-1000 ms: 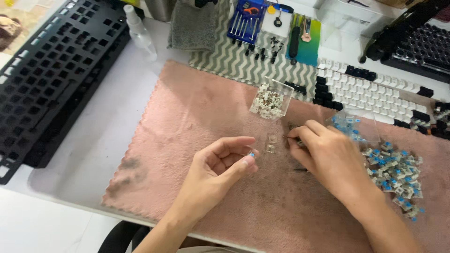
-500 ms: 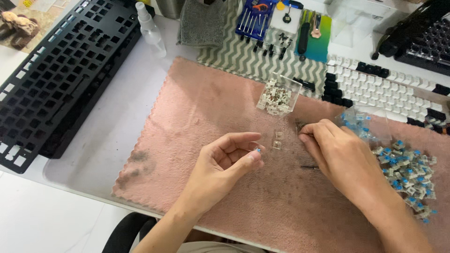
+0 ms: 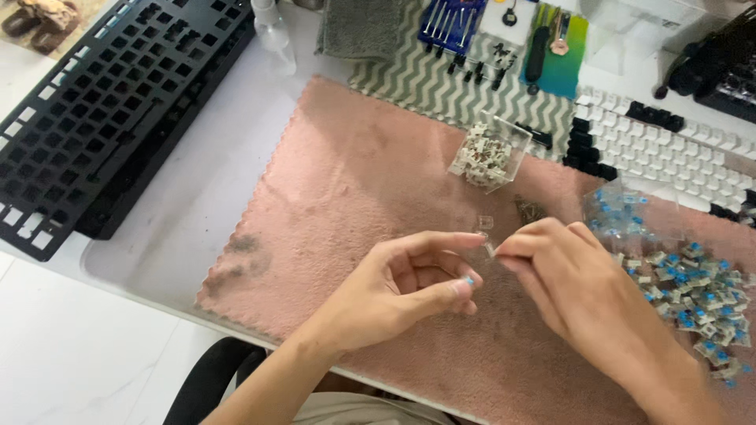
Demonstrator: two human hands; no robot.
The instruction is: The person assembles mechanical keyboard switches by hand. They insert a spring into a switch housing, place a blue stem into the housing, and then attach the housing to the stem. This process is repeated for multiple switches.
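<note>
I hold a small blue-stemmed key switch [image 3: 469, 280] pinched between the thumb and fingertips of my left hand [image 3: 402, 287], just above the pink cloth [image 3: 339, 181] on the tabletop [image 3: 181, 228]. My right hand [image 3: 571, 287] has its fingers closed on a tiny clear part [image 3: 490, 249] right beside the switch, the two hands nearly touching. To do this well, I judge I should keep both wrists low over the cloth, so anything that slips lands softly, and line the clear piece up squarely before pressing. A clear square box [image 3: 490, 153] of pale switch parts stands further back; a heap of blue-and-grey switches [image 3: 693, 295] lies to my right, partly in a clear bag. Beyond, a green-and-blue card [image 3: 563, 59] with tools on it and a blue tool pack [image 3: 450, 24] rest on a zigzag mat [image 3: 441, 83]; a black keyboard frame [image 3: 102, 110] lies left.
</note>
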